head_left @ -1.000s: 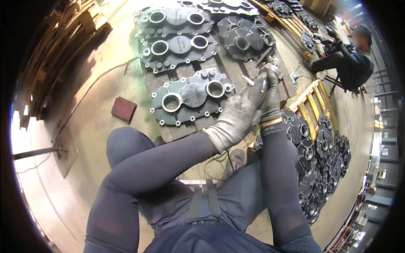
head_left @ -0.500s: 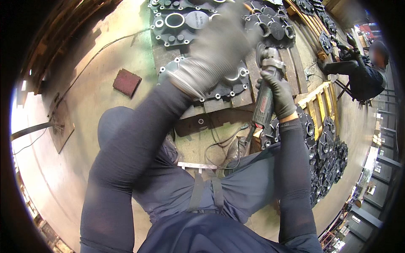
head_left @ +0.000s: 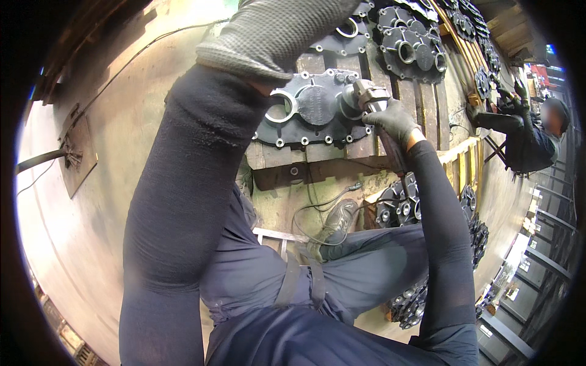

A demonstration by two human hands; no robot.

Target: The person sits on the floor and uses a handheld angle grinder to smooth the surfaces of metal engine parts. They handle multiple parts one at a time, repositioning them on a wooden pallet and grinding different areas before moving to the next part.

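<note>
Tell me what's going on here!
Someone's grey-gloved right hand holds a dark power tool with a silvery metal head over the right end of a black cast-metal plate with round openings. The plate lies on grey wooden slats. The grey-gloved left hand extends beyond the top edge; anything it holds is out of view. Another person sits at right.

The wooden pallet (head_left: 281, 157) is being viewed by a head-worn fisheye — from above, nearby, just outside its near edge — the lens being aimed steeply downward.
</note>
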